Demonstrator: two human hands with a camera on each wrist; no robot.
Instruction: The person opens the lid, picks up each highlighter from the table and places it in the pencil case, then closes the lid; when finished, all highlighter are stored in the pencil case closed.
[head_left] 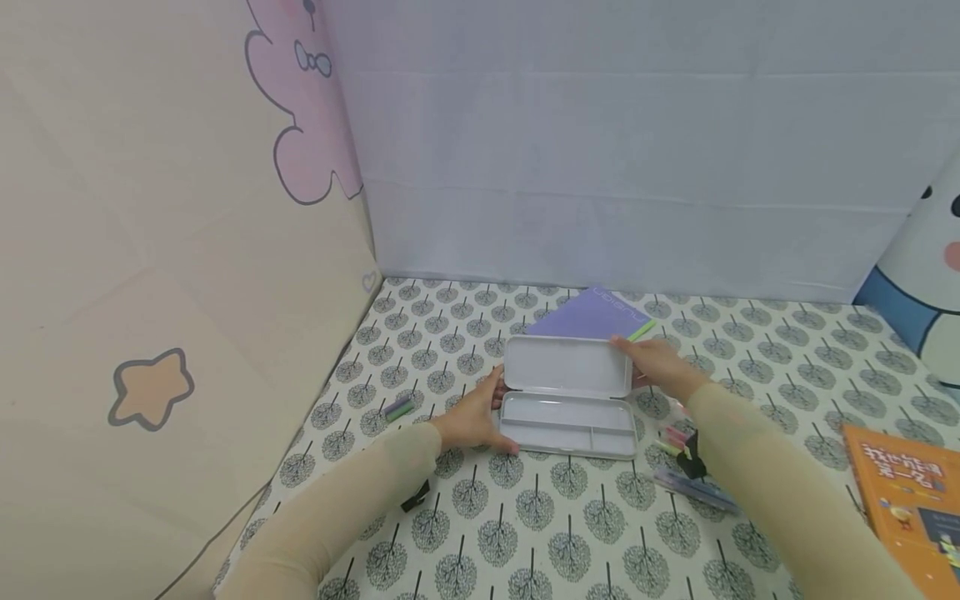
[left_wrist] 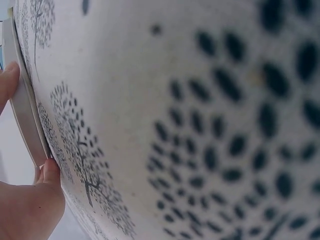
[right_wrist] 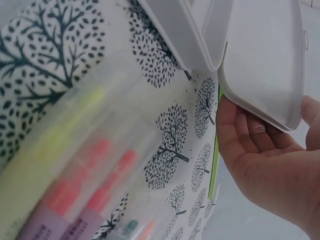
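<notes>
A white pencil case [head_left: 570, 440] lies unfolded on the patterned cloth, its compartments bare and its lid [head_left: 567, 365] tipped back at the far side. At the case's left end, my left hand [head_left: 472, 419] grips the tray, thumb by the front corner and fingers behind. The left wrist view shows that hand [left_wrist: 30, 205] against the case's pale side wall [left_wrist: 29, 115]. My right hand [head_left: 660, 367] holds the lid by its right end. In the right wrist view, this hand's fingers [right_wrist: 240, 132] curl beneath the lid [right_wrist: 267, 55], with the thumb at its edge.
Behind the lid lies a purple notebook [head_left: 588, 313] with a light-green strip [head_left: 642, 330] beside it. Two short dark and green sticks [head_left: 399, 407] lie left. Near my right forearm are highlighters [right_wrist: 90, 185] and a clear pen-like bundle [head_left: 693, 489]. An orange book [head_left: 900, 492] lies far right.
</notes>
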